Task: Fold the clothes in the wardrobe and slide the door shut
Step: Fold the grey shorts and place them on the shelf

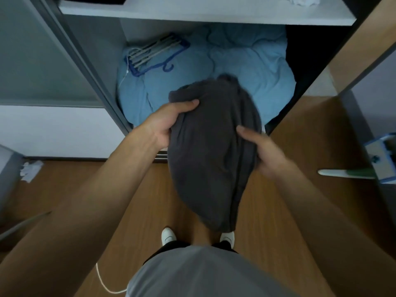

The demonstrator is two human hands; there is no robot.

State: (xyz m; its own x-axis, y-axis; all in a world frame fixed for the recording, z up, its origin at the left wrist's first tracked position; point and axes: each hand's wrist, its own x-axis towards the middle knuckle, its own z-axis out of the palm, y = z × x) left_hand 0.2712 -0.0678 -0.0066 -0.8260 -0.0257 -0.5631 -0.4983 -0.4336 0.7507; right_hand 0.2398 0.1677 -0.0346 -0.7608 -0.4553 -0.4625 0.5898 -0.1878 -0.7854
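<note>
In front of the open wardrobe (192, 13), over the wood floor (150, 221), with a blue duvet (246, 61) filling the wardrobe's bottom, a dark garment (210, 157) hangs lengthwise, probably so its weight smooths it for folding. The left hand (169, 123) grips its end nearest the wardrobe; the right hand (259, 151), blurred, pinches its side. Hangers (154, 52) lie by the wardrobe's left wall

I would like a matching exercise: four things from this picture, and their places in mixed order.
1 grey garment
2 blue hangers
3 white cloth
4 white shoes

a on the top shelf
b on the wooden floor
c on the light blue quilt
d held by the left hand and right hand

Pairs: 1-d, 2-c, 3-a, 4-b
</note>
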